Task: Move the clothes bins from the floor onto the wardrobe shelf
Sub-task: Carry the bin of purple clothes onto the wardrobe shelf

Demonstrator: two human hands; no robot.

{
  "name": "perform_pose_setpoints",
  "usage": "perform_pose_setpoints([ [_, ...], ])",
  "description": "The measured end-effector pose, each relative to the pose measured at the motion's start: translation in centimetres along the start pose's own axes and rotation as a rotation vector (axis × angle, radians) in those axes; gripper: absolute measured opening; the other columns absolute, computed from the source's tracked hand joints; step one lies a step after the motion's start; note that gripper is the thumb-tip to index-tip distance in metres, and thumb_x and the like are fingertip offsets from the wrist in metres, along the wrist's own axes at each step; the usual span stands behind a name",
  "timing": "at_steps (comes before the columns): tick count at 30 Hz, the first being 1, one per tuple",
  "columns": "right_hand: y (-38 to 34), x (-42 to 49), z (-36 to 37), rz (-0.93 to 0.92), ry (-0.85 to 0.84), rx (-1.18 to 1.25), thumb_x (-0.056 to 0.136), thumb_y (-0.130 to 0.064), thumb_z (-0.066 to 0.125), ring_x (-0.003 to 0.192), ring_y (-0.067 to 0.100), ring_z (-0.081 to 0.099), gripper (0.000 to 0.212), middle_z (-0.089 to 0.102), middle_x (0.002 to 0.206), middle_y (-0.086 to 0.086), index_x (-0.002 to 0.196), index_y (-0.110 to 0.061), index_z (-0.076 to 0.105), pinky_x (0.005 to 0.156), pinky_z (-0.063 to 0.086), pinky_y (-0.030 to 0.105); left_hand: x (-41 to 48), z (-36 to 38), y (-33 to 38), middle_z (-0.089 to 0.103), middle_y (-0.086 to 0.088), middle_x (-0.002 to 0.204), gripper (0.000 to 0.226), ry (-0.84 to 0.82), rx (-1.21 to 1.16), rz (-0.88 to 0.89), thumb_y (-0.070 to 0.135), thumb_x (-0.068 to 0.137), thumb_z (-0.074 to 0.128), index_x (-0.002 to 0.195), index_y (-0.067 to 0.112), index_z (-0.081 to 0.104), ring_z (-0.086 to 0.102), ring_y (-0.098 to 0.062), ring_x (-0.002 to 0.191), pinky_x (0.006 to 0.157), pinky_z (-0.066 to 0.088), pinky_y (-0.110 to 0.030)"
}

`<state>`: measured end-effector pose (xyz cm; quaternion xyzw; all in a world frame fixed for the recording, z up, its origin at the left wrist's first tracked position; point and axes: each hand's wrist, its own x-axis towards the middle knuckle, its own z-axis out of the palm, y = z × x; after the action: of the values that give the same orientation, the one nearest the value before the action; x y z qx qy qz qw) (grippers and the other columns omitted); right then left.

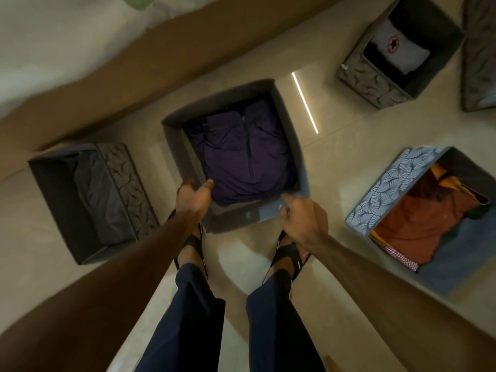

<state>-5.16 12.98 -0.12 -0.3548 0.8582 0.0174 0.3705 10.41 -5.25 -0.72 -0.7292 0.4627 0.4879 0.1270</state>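
Observation:
Right in front of my feet on the floor stands a dark grey fabric bin (236,220) with a folded purple garment (241,157) inside. My left hand (192,197) hovers at its near left corner, thumb and fingers apart on either side of the rim. At the near right corner is my right hand (306,216), fingers bent and spread just at the rim; I see no firm grip. Three more bins stand around: a dark one (53,194) on the left, a blue leaf-patterned one (389,189) with orange clothes on the right, and a grey patterned one (375,81) at the far right.
A further grey bin (477,63) is cut off by the right edge. A brown wooden board (134,65) runs diagonally behind the bins, with white bedding above it. My sandalled feet (193,248) stand on pale floor tiles just behind the centre bin.

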Motion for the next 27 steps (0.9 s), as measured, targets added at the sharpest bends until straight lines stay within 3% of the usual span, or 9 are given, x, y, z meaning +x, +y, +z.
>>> perform_pose_setpoints([
  [2,-0.5,1.8,-1.3,-0.033,0.229,-0.078,0.086,-0.027,0.053,0.101,0.030,0.050,0.033,0.053,0.108,0.011,0.117,-0.018,0.059,0.072,0.048,0.039,0.5,-0.6,-0.1,0.045,-0.012,0.148,0.066,-0.003,0.019,-0.003,0.045,0.090,0.059,0.145,0.014,0.039,0.045,-0.033,0.132,0.109,0.039,-0.042],
  [4,-0.5,4.4,-2.4,-0.006,0.334,-0.080,0.081,-0.026,0.058,0.112,0.031,0.043,0.042,0.043,0.125,0.013,0.123,-0.019,0.055,0.080,0.048,0.045,1.3,-1.1,-0.2,0.048,-0.012,0.145,0.063,-0.008,0.035,-0.004,0.044,0.089,0.060,0.143,0.015,0.043,0.049,-0.033,0.128,0.108,0.041,-0.042],
  [7,-0.1,9.0,-3.1,0.069,0.173,0.029,0.081,-0.022,0.057,0.123,0.038,0.039,0.047,0.028,0.145,0.017,0.128,-0.017,0.051,0.090,0.045,0.046,2.4,-1.5,0.1,0.051,-0.012,0.142,0.065,-0.029,0.072,0.009,0.043,0.087,0.062,0.142,0.016,0.044,0.051,-0.033,0.126,0.108,0.041,-0.044],
  [9,-0.1,11.1,-3.2,0.037,0.022,0.140,0.082,-0.013,0.053,0.110,0.038,0.053,0.036,0.047,0.130,0.018,0.118,-0.009,0.058,0.083,0.046,0.035,2.4,-1.4,0.2,0.049,-0.011,0.145,0.064,-0.025,0.106,0.035,0.037,0.088,0.061,0.145,0.015,0.041,0.049,-0.032,0.129,0.109,0.040,-0.044],
  [12,-0.1,10.9,-3.3,0.018,0.037,0.151,0.076,-0.001,0.049,0.089,0.036,0.063,0.029,0.065,0.098,0.016,0.099,-0.006,0.065,0.070,0.045,0.027,1.3,-1.3,0.3,0.041,-0.010,0.151,0.065,-0.033,0.115,0.069,0.026,0.091,0.059,0.149,0.015,0.034,0.042,-0.031,0.136,0.112,0.036,-0.042],
  [19,1.9,-0.3,-7.2,0.046,0.054,0.183,0.077,0.002,0.049,0.084,0.036,0.060,0.031,0.060,0.092,0.019,0.105,-0.007,0.058,0.069,0.049,0.036,-6.9,-5.2,3.2,0.039,-0.013,0.152,0.065,-0.141,0.192,0.146,0.028,0.093,0.060,0.149,0.012,0.032,0.041,-0.030,0.137,0.111,0.038,-0.045],
  [22,2.5,-8.2,-10.6,0.118,0.052,0.287,0.084,-0.002,0.053,0.078,0.035,0.060,0.029,0.060,0.087,0.017,0.111,-0.014,0.058,0.062,0.046,0.038,-14.1,-8.0,5.2,0.042,-0.012,0.150,0.061,-0.212,0.289,0.235,0.027,0.095,0.058,0.148,0.012,0.033,0.044,-0.028,0.134,0.104,0.040,-0.037],
  [24,2.0,-14.0,-14.4,0.167,0.102,0.357,0.085,0.003,0.050,0.076,0.034,0.061,0.038,0.064,0.089,0.021,0.120,-0.007,0.060,0.059,0.043,0.035,-19.3,-10.3,6.8,0.048,-0.009,0.146,0.058,-0.231,0.383,0.298,0.028,0.095,0.057,0.147,0.012,0.036,0.048,-0.027,0.131,0.099,0.042,-0.032],
  [27,0.1,-22.4,-20.7,0.269,0.161,0.403,0.084,0.004,0.045,0.100,0.037,0.063,0.050,0.066,0.113,0.022,0.132,-0.006,0.054,0.078,0.053,0.040,-26.8,-14.2,9.1,0.055,-0.011,0.139,0.058,-0.221,0.540,0.391,0.034,0.092,0.059,0.143,0.013,0.044,0.055,-0.028,0.124,0.100,0.046,-0.035],
])
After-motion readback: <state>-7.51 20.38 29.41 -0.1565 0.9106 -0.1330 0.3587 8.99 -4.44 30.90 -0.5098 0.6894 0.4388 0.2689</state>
